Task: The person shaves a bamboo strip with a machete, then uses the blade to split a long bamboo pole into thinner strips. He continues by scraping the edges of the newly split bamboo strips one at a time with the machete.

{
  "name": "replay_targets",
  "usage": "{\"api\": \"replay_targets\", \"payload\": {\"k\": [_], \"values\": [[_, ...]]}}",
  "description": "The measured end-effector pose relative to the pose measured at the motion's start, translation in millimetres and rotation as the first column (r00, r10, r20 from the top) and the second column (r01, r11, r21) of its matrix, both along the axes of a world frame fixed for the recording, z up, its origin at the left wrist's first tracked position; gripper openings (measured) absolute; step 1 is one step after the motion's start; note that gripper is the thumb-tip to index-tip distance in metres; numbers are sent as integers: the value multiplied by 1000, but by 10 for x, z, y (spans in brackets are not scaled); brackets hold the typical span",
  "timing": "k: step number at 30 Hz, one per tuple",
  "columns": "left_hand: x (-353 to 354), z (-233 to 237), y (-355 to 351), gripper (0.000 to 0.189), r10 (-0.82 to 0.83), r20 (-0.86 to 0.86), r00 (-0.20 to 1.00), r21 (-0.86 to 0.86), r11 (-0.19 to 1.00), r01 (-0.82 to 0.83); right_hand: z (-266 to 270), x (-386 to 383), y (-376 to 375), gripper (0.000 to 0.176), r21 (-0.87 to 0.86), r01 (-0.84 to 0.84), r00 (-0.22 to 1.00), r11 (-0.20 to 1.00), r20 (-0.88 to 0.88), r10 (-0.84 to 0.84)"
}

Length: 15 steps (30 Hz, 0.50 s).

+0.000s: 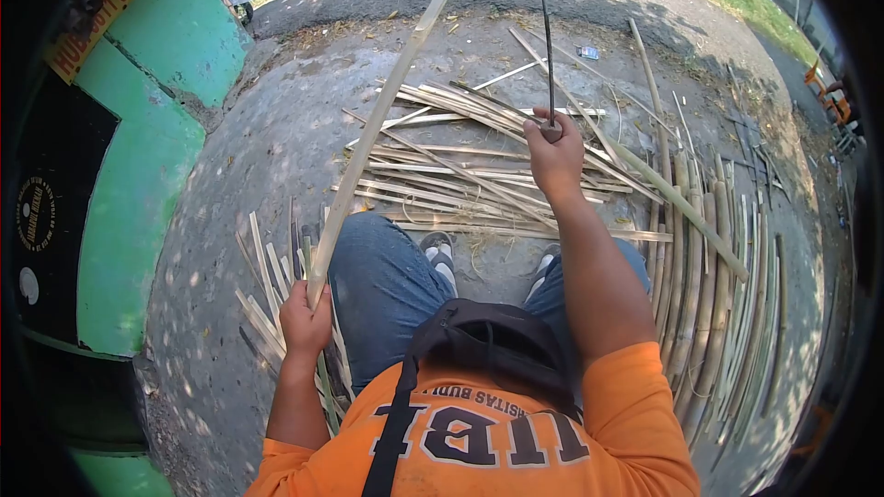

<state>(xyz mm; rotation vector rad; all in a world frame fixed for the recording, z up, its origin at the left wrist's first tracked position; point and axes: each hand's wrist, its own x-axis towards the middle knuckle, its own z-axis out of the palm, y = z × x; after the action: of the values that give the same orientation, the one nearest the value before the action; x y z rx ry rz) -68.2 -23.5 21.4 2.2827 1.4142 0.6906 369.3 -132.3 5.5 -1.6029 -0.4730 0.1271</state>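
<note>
My left hand (305,320) is closed round the lower end of a long pale bamboo pole (379,115), which slants up past the top of the view. In my right hand (556,158) is the handle of a long, thin dark blade (549,37) that points upward, the fingers wrapped round it. Blade and pole are apart. Beyond my knees, split bamboo strips (460,152) lie in a loose, crossing heap on the grey ground. My right hand is above the right part of this heap.
Bamboo poles (704,285) lie side by side at the right, with a greenish pole (686,210) slanting across them. More strips (267,267) are beside my left leg. A green wall (138,221) stands at the left. My shoes (440,253) are between the legs and the heap.
</note>
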Motion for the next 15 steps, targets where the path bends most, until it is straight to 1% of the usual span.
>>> {"api": "replay_targets", "payload": {"k": [3, 6, 9, 15], "values": [[1, -51, 32, 24, 2, 11, 1000, -5, 1000, -2, 4, 6, 1, 32, -15, -8, 1000, 1000, -15, 8], [20, -49, 37, 24, 2, 11, 1000, -11, 1000, -2, 42, -25, -13, 32, -32, 7, 1000, 999, 7, -7], [30, -59, 41, 24, 0, 7, 1000, -20, 1000, 0, 87, -50, -21, 31, -29, 6, 1000, 1000, -4, -6], [29, -119, 44, 25, -12, 26, 1000, -49, 999, 13, 14, -14, 1, 32, -6, -37, 999, 999, -11, 37]]}}
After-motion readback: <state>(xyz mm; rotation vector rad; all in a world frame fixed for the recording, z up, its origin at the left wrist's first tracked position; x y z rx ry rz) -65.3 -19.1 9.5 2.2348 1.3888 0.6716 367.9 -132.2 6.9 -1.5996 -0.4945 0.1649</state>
